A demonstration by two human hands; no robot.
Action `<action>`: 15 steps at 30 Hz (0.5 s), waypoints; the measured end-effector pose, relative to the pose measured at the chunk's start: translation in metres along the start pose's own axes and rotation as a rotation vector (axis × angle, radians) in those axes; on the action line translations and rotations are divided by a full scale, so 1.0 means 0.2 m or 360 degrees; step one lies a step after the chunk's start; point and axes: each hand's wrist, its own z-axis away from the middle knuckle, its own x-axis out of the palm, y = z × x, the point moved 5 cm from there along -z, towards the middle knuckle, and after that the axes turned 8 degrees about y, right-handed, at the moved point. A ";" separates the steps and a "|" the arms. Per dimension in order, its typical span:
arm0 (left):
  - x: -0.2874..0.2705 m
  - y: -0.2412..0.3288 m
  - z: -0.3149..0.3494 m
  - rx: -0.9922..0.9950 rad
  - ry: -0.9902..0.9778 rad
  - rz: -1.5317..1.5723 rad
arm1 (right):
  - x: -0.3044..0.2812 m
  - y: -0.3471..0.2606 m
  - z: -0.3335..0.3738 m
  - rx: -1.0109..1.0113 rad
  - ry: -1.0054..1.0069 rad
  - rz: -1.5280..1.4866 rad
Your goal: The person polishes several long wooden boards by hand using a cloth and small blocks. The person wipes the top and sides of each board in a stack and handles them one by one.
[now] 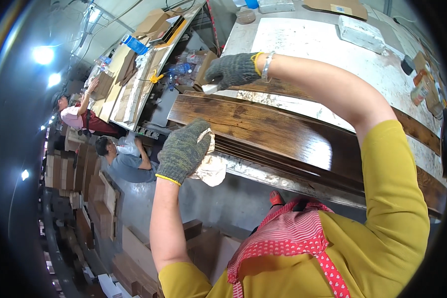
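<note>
My left hand (184, 151), in a dark grey knit glove with a yellow cuff, is closed round a crumpled, brown-stained white rag (212, 169). It is at the left end of a stack of dark brown, glossy wooden boards (263, 126). My right hand (236, 71), gloved the same way, is above the far side of the boards near their left end. Its fingers are closed on a small white piece (210, 89), whose kind I cannot make out. Wood grain and a bright light reflection show on the top board.
The boards lie on a white, brown-smeared worktable (293, 44). A wrapped white block (361, 34) and a bottle (420, 92) stand farther back on it. Two people work at the left, by another bench (115, 84). Cardboard boxes (102, 208) stack up on the floor at left.
</note>
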 end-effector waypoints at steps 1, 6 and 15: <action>0.00 -0.01 0.00 -0.0012 -0.0017 -0.0044 | 0.02 0.00 -0.04 -0.0014 -0.0002 -0.0005; 0.02 -0.01 0.00 -0.0025 0.0021 -0.0027 | 0.11 0.03 -0.12 0.0033 -0.0110 -0.0209; 0.05 -0.07 0.02 0.0018 -0.0021 -0.0084 | -0.09 0.05 0.56 0.0057 -0.0353 -0.0526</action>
